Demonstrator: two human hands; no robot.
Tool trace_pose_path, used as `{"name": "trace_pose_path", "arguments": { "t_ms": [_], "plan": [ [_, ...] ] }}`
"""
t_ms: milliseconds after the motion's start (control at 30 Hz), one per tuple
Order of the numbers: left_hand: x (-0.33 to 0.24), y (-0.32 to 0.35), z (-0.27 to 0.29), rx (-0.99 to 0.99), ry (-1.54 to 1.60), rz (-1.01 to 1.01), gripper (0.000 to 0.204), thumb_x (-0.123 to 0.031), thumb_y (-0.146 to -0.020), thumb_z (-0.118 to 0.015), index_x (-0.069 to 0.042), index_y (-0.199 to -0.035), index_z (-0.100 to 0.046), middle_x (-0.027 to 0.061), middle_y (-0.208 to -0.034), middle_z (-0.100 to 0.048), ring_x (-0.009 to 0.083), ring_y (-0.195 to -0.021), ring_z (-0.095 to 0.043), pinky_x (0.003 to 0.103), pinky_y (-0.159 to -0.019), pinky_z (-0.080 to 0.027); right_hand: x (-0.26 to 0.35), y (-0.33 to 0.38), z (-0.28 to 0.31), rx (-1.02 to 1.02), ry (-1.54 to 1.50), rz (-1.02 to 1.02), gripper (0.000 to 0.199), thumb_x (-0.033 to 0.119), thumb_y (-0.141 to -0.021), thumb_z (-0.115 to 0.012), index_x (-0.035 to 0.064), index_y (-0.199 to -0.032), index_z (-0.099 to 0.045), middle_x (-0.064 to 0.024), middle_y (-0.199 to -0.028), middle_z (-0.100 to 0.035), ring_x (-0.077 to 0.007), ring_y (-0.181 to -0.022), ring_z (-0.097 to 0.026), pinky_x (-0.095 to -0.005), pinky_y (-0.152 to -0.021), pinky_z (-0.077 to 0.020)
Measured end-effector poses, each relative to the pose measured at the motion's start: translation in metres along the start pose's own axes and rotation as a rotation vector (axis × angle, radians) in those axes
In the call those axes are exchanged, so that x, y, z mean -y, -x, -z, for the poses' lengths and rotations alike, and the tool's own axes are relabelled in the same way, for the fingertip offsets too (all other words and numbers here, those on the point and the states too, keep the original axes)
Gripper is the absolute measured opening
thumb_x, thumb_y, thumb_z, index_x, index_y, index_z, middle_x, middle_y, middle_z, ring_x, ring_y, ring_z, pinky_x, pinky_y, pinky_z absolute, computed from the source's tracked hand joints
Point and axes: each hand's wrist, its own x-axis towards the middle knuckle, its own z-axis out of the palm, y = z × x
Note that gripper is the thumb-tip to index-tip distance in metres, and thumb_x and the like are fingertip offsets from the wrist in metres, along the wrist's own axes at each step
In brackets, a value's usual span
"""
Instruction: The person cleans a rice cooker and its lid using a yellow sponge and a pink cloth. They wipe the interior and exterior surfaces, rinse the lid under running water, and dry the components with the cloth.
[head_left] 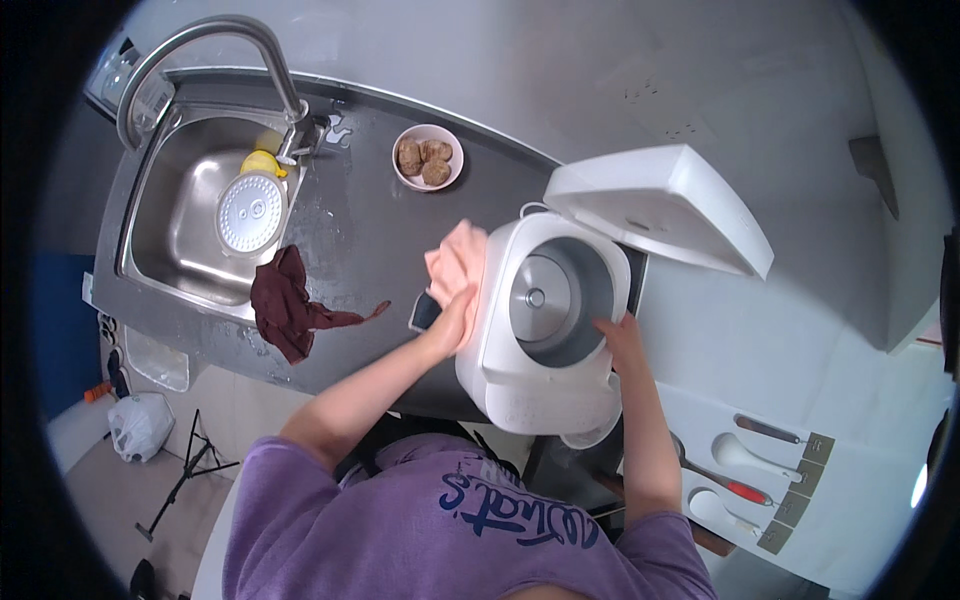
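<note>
The cooker point(580, 300) stood near the right end of the counter point(370, 250), its lid point(660, 215) raised and no inner pot over its heating plate point(545, 310). Water drops lay about the counter between the cooker and the sink point(185, 220); if that wet reached under the base, the cooker could have slid when pushed. The front of the cooker came close to the counter's near edge, though whether it overhung could not be told; too hard a pull from the right might have tipped it. The lid leaned well out to the right, where a knock could have set it swinging onto the right hand point(624, 345), which was closed narrowly on the cooker's rim with a digit inside the opening. The brown cloth point(285, 310) lay by the sink, partly over its edge, and could have slipped in. The left hand point(458, 322) held the pink cloth point(457, 262) against the cooker's left wall; if the cloth was too damp, water might have dripped down into the opening and onto the heating plate.
</note>
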Motion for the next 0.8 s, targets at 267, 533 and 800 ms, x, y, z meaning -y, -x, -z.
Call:
{"name": "trace_pose_path", "arguments": {
  "t_ms": [267,533,800],
  "plan": [
    [-0.102,0.085,0.029,0.507,-1.735,-0.264,0.045,-0.021,-0.081,-0.063,0.004,-0.118,-0.063,0.0218,-0.123,-0.061,0.0294,-0.127,-0.053,0.045,-0.115,-0.034,-0.056,0.064,0.022,-0.108,0.048,-0.059,0.035,-0.003,-0.083,-0.069,0.0005,-0.117,-0.067,-0.0090,-0.106,-0.074,-0.0194,-0.094,-0.070,-0.0329,-0.084,-0.0539],
    [-0.060,-0.060,-0.006,0.956,-2.434,-0.579,0.040,-0.033,-0.087,-0.057,-0.011,-0.115,-0.074,0.0099,-0.117,-0.069,0.0269,-0.121,-0.060,0.052,-0.110,-0.036,-0.041,0.085,0.023,-0.192,-0.195,0.009,0.033,-0.004,-0.086,-0.067,0.0024,-0.118,-0.067,-0.0042,-0.106,-0.071,-0.0152,-0.096,-0.065,-0.0299,-0.086,-0.0497],
    [0.039,-0.173,-0.107,0.572,-2.435,-1.172,0.055,-0.039,-0.080,-0.063,-0.013,-0.128,-0.065,0.0087,-0.122,-0.065,0.0247,-0.119,-0.059,0.053,-0.102,-0.039,-0.005,0.114,0.027,-0.288,-0.337,0.018,0.028,-0.003,-0.086,-0.069,0.0014,-0.114,-0.067,-0.0036,-0.104,-0.070,-0.0146,-0.095,-0.064,-0.0297,-0.087,-0.0481]
  ]
}}
